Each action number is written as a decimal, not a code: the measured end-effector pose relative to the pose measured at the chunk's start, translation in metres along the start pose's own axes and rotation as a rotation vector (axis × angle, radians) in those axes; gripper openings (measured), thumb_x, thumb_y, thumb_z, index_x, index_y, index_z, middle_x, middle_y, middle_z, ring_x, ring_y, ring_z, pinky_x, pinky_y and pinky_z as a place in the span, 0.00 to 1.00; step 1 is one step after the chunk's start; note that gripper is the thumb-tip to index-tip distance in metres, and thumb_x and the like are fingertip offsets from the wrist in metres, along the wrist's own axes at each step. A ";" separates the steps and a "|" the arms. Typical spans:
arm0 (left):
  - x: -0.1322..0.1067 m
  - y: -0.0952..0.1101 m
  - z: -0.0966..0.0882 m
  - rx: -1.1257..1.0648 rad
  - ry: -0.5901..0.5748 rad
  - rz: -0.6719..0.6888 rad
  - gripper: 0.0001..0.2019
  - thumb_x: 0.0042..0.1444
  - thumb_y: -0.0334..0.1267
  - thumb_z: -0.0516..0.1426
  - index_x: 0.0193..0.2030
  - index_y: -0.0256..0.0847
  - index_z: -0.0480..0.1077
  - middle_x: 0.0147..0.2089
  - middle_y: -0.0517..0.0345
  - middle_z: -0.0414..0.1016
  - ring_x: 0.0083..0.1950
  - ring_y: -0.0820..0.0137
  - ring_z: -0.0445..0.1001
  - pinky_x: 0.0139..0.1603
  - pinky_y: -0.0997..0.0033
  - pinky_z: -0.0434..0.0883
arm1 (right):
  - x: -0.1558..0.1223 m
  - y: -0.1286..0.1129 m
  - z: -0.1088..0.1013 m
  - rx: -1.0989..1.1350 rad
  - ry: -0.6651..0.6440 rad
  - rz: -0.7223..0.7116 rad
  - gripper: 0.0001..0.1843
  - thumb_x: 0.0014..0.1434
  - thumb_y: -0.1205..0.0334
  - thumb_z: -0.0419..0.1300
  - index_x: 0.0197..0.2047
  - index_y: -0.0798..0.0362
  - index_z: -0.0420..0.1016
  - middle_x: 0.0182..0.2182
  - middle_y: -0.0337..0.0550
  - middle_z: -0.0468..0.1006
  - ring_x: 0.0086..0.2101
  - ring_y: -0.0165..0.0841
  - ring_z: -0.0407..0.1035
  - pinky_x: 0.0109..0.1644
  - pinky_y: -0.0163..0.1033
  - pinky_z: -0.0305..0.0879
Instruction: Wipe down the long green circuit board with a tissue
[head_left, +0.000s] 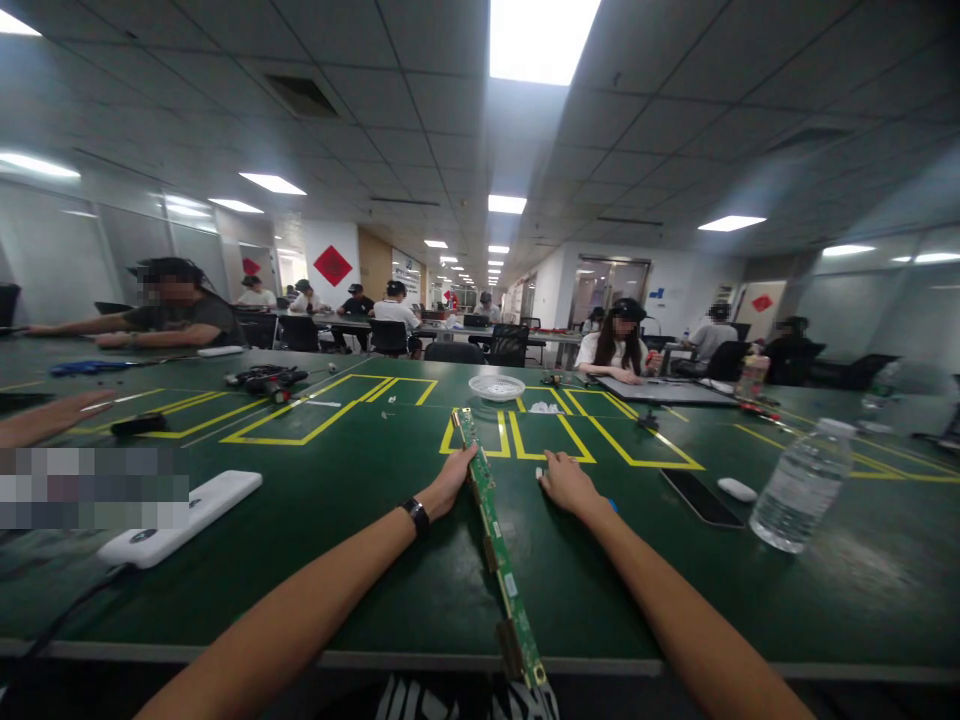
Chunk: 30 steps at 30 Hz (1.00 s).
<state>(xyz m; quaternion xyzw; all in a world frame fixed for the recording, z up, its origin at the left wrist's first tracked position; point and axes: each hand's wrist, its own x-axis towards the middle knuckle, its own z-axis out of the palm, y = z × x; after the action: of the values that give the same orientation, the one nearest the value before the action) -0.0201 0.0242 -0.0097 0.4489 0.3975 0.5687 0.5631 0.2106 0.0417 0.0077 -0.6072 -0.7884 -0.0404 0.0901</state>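
Note:
My left hand, with a dark band on its wrist, is closed around the upper part of a long, narrow green circuit board. The board slants from the table markings down toward my lap, with brownish connectors along its left edge. To the right of it, my right hand rests low over the table, fingers curled together. A small white piece shows at its fingertips; its exact kind is too small to make out. Beyond both hands stands a white round dish, and small white bits lie to its right.
On the right are a phone, a white mouse-like object and a water bottle. A white power strip lies left, near another person's hand. Yellow tape marks the green table. People sit around it.

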 end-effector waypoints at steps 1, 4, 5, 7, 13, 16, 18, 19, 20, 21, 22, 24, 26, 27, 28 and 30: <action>-0.001 0.001 0.001 -0.009 -0.011 -0.010 0.18 0.51 0.53 0.58 0.30 0.36 0.66 0.24 0.58 0.71 0.23 0.74 0.68 0.27 0.73 0.66 | 0.001 0.003 0.000 -0.013 -0.005 0.035 0.26 0.61 0.55 0.49 0.58 0.61 0.64 0.52 0.63 0.66 0.52 0.48 0.61 0.52 0.46 0.57; -0.006 0.003 0.003 0.017 -0.032 -0.014 0.16 0.51 0.49 0.59 0.30 0.37 0.66 0.25 0.58 0.71 0.23 0.74 0.69 0.27 0.72 0.68 | 0.002 0.011 -0.001 -0.020 -0.049 0.061 0.22 0.60 0.53 0.50 0.50 0.60 0.69 0.49 0.62 0.68 0.49 0.48 0.63 0.49 0.46 0.59; -0.007 0.004 0.004 0.039 -0.037 -0.009 0.15 0.51 0.48 0.60 0.30 0.37 0.66 0.25 0.59 0.71 0.23 0.74 0.69 0.27 0.73 0.68 | 0.003 0.012 -0.001 -0.011 -0.050 0.050 0.21 0.60 0.53 0.51 0.49 0.59 0.69 0.48 0.61 0.69 0.49 0.48 0.64 0.48 0.46 0.59; -0.009 0.005 0.005 0.076 -0.052 0.001 0.13 0.51 0.45 0.60 0.30 0.36 0.65 0.26 0.58 0.72 0.23 0.75 0.69 0.26 0.75 0.68 | 0.004 0.014 -0.002 0.013 -0.036 0.035 0.19 0.58 0.54 0.53 0.48 0.57 0.69 0.48 0.58 0.70 0.48 0.46 0.64 0.47 0.44 0.60; -0.014 0.008 0.009 0.087 -0.103 -0.037 0.11 0.53 0.43 0.58 0.32 0.37 0.64 0.26 0.59 0.71 0.22 0.76 0.69 0.24 0.74 0.70 | 0.009 0.015 -0.001 0.158 -0.069 0.015 0.19 0.55 0.60 0.57 0.50 0.56 0.68 0.44 0.52 0.74 0.43 0.39 0.68 0.42 0.37 0.61; -0.016 0.009 0.010 0.094 -0.121 -0.034 0.11 0.52 0.42 0.59 0.32 0.37 0.64 0.26 0.59 0.71 0.22 0.76 0.69 0.25 0.74 0.71 | 0.010 0.015 0.000 0.181 -0.096 -0.010 0.14 0.55 0.62 0.56 0.45 0.56 0.73 0.42 0.52 0.75 0.43 0.38 0.69 0.43 0.37 0.60; -0.016 0.008 0.010 0.097 -0.132 -0.025 0.11 0.52 0.43 0.59 0.32 0.37 0.65 0.26 0.59 0.71 0.22 0.76 0.69 0.26 0.74 0.71 | 0.010 0.016 0.000 0.175 -0.086 -0.009 0.12 0.55 0.61 0.56 0.41 0.55 0.75 0.43 0.52 0.74 0.45 0.40 0.67 0.45 0.37 0.59; -0.016 0.008 0.010 0.098 -0.139 -0.022 0.12 0.52 0.44 0.59 0.32 0.37 0.65 0.26 0.59 0.71 0.22 0.76 0.69 0.25 0.74 0.71 | 0.009 0.016 -0.001 0.173 -0.072 -0.001 0.12 0.54 0.61 0.57 0.41 0.55 0.75 0.43 0.53 0.74 0.46 0.41 0.67 0.45 0.38 0.58; -0.015 0.007 0.009 0.099 -0.145 -0.020 0.12 0.52 0.44 0.59 0.32 0.37 0.65 0.26 0.59 0.71 0.22 0.76 0.69 0.25 0.74 0.71 | 0.009 0.016 -0.001 0.175 -0.056 0.009 0.13 0.53 0.60 0.58 0.41 0.55 0.75 0.44 0.53 0.73 0.46 0.42 0.66 0.45 0.38 0.58; -0.015 0.007 0.009 0.099 -0.149 -0.019 0.13 0.52 0.45 0.59 0.32 0.37 0.65 0.26 0.59 0.71 0.22 0.76 0.69 0.24 0.74 0.70 | 0.008 0.016 -0.003 0.186 -0.043 0.013 0.14 0.51 0.60 0.59 0.41 0.56 0.75 0.43 0.53 0.73 0.46 0.42 0.66 0.45 0.37 0.58; -0.014 0.006 0.009 0.099 -0.151 -0.018 0.13 0.51 0.46 0.60 0.32 0.37 0.65 0.26 0.59 0.71 0.22 0.76 0.68 0.24 0.74 0.70 | 0.008 0.015 -0.005 0.209 -0.033 0.013 0.14 0.50 0.61 0.60 0.41 0.57 0.74 0.42 0.53 0.74 0.44 0.41 0.67 0.44 0.36 0.58; -0.014 0.006 0.009 0.101 -0.148 -0.012 0.14 0.51 0.45 0.60 0.32 0.37 0.65 0.26 0.60 0.71 0.22 0.76 0.68 0.24 0.75 0.69 | 0.006 0.011 -0.009 0.292 -0.002 -0.008 0.15 0.49 0.63 0.60 0.42 0.57 0.73 0.39 0.49 0.75 0.40 0.37 0.68 0.41 0.35 0.58; -0.014 0.006 0.010 0.102 -0.145 -0.005 0.13 0.50 0.45 0.60 0.33 0.36 0.66 0.26 0.60 0.71 0.22 0.76 0.68 0.25 0.76 0.68 | 0.004 0.004 -0.014 0.420 0.047 -0.057 0.14 0.49 0.64 0.59 0.41 0.56 0.72 0.36 0.45 0.75 0.37 0.34 0.67 0.39 0.33 0.58; -0.014 0.006 0.012 0.101 -0.144 -0.002 0.13 0.50 0.45 0.60 0.33 0.36 0.67 0.26 0.60 0.71 0.22 0.76 0.68 0.25 0.76 0.68 | 0.003 -0.001 -0.017 0.494 0.065 -0.085 0.14 0.49 0.64 0.59 0.41 0.56 0.72 0.36 0.44 0.75 0.36 0.33 0.67 0.39 0.33 0.58; -0.015 0.006 0.013 0.098 -0.145 -0.001 0.13 0.51 0.45 0.60 0.34 0.35 0.67 0.26 0.60 0.71 0.23 0.76 0.68 0.26 0.76 0.68 | 0.002 -0.006 -0.019 0.575 0.071 -0.109 0.14 0.49 0.63 0.59 0.40 0.56 0.72 0.35 0.43 0.75 0.35 0.32 0.67 0.37 0.33 0.58; -0.017 0.006 0.017 0.084 -0.153 0.002 0.13 0.51 0.44 0.60 0.36 0.35 0.69 0.26 0.59 0.73 0.24 0.75 0.69 0.27 0.76 0.68 | 0.000 -0.015 -0.022 0.737 0.035 -0.137 0.15 0.49 0.60 0.60 0.41 0.56 0.73 0.32 0.41 0.74 0.31 0.30 0.66 0.34 0.32 0.58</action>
<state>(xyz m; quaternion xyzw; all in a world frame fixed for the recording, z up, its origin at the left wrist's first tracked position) -0.0063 0.0059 -0.0009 0.5144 0.3763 0.5163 0.5720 0.1984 0.0336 0.0298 -0.4792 -0.7871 0.2297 0.3131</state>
